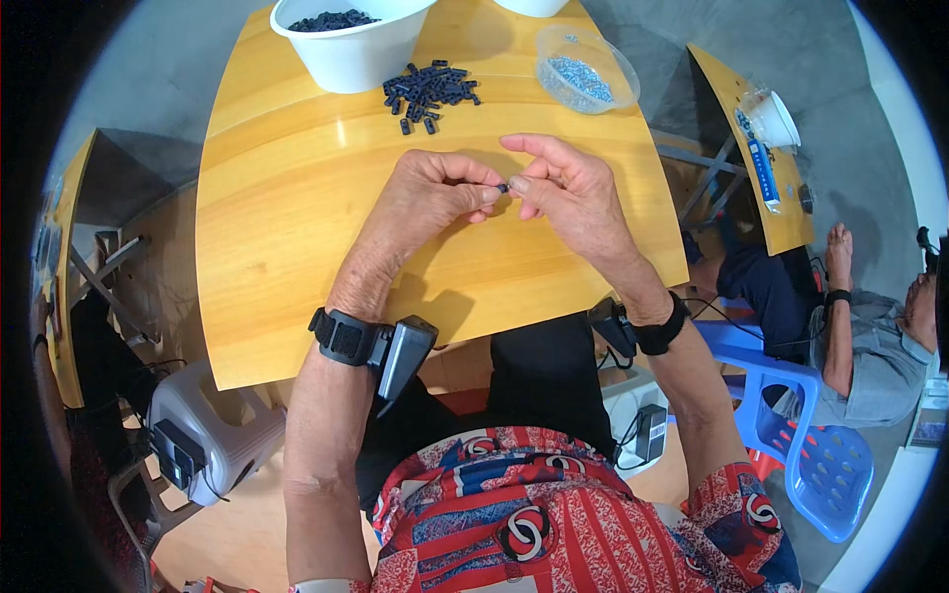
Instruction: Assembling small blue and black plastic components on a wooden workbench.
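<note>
My left hand (pixel 440 193) is closed, its thumb and forefinger pinching a small black plastic piece (pixel 503 188) above the table. Against the other side of that piece comes my right hand (pixel 565 193), thumb bent in and the forefinger raised away. Whatever the right fingertips pinch is too small to make out. Beyond my hands lies a loose pile of small black plastic pieces (pixel 432 91). Right of the pile stands a clear plastic tub (pixel 621 84) with many tiny silvery metal parts (pixel 580 77) in it.
A white bucket (pixel 356 54) of black pieces stands at the table's far left, with another white container (pixel 532 5) at the far edge. The wooden table (pixel 297 247) ends near my lap. At right are a blue chair (pixel 811 465), a seated person (pixel 875 346) and another table (pixel 786 222).
</note>
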`<state>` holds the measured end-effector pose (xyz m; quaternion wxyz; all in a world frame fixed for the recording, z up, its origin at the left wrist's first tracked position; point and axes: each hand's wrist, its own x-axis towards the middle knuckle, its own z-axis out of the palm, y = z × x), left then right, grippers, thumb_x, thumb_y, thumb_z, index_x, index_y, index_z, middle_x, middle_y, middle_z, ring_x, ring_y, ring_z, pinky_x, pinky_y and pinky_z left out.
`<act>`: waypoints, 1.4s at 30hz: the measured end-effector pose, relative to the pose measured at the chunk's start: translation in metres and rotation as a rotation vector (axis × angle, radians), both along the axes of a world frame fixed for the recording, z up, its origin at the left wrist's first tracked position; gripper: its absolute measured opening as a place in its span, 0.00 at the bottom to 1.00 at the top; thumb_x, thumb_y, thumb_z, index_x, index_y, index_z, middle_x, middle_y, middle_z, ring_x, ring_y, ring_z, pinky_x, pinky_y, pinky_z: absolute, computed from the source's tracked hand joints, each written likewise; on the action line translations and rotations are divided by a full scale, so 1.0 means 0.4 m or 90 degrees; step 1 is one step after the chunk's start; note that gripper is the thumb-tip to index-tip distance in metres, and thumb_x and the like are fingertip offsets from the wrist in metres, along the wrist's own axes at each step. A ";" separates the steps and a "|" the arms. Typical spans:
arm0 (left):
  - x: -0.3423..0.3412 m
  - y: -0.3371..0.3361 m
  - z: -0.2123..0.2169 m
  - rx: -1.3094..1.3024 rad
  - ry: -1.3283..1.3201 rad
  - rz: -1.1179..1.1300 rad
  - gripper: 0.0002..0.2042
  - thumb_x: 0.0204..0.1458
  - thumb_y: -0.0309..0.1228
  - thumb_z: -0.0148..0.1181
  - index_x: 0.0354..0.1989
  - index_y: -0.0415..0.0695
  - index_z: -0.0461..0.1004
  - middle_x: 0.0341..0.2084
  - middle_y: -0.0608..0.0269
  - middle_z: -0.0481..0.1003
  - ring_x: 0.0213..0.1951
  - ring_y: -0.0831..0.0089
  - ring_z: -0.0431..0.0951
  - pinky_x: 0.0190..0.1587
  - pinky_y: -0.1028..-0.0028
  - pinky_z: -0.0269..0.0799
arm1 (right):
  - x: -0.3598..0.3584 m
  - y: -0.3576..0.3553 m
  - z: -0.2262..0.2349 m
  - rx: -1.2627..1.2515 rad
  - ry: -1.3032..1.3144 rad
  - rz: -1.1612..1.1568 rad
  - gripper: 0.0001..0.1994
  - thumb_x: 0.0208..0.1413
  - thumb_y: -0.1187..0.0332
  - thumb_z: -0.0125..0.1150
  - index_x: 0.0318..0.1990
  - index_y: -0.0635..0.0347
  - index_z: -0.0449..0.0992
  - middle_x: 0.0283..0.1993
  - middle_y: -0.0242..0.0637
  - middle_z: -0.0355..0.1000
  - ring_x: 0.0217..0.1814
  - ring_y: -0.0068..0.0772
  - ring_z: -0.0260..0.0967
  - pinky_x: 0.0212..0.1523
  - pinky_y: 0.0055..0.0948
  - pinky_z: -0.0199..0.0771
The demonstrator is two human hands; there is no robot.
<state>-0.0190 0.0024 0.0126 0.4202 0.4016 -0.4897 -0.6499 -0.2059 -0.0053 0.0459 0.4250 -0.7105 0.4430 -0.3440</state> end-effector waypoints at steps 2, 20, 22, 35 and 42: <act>-0.005 0.002 0.005 0.004 0.015 0.014 0.05 0.48 0.23 0.63 0.32 0.34 0.78 0.21 0.63 0.76 0.22 0.81 0.72 0.26 0.83 0.69 | 0.001 0.000 0.005 -0.005 0.016 -0.002 0.17 0.51 0.76 0.58 0.50 0.63 0.71 0.22 0.30 0.72 0.21 0.17 0.68 0.25 0.19 0.70; -0.008 -0.004 -0.006 0.010 -0.010 0.017 0.04 0.47 0.22 0.63 0.30 0.33 0.77 0.19 0.59 0.76 0.21 0.80 0.73 0.24 0.82 0.70 | 0.016 -0.017 0.019 -0.109 0.203 0.024 0.16 0.45 0.76 0.57 0.45 0.59 0.74 0.17 0.32 0.69 0.19 0.23 0.68 0.24 0.26 0.68; -0.010 0.000 0.002 0.007 -0.011 0.016 0.03 0.47 0.21 0.63 0.29 0.33 0.77 0.19 0.60 0.76 0.21 0.80 0.73 0.24 0.82 0.69 | 0.016 -0.023 0.034 -0.015 0.183 0.056 0.17 0.45 0.77 0.56 0.45 0.58 0.74 0.17 0.33 0.69 0.18 0.24 0.68 0.24 0.26 0.68; -0.013 -0.001 -0.006 -0.010 -0.030 0.012 0.02 0.47 0.20 0.62 0.26 0.34 0.78 0.18 0.61 0.75 0.20 0.81 0.72 0.22 0.82 0.68 | 0.022 -0.046 0.047 -0.013 0.225 0.108 0.16 0.46 0.79 0.56 0.45 0.64 0.73 0.19 0.30 0.70 0.20 0.19 0.66 0.24 0.22 0.68; -0.011 -0.004 -0.011 0.001 0.046 0.023 0.02 0.47 0.21 0.62 0.28 0.35 0.78 0.19 0.62 0.76 0.20 0.82 0.72 0.22 0.83 0.68 | 0.014 -0.038 0.041 0.166 0.099 0.038 0.12 0.51 0.76 0.53 0.44 0.65 0.73 0.24 0.29 0.71 0.20 0.15 0.64 0.21 0.16 0.64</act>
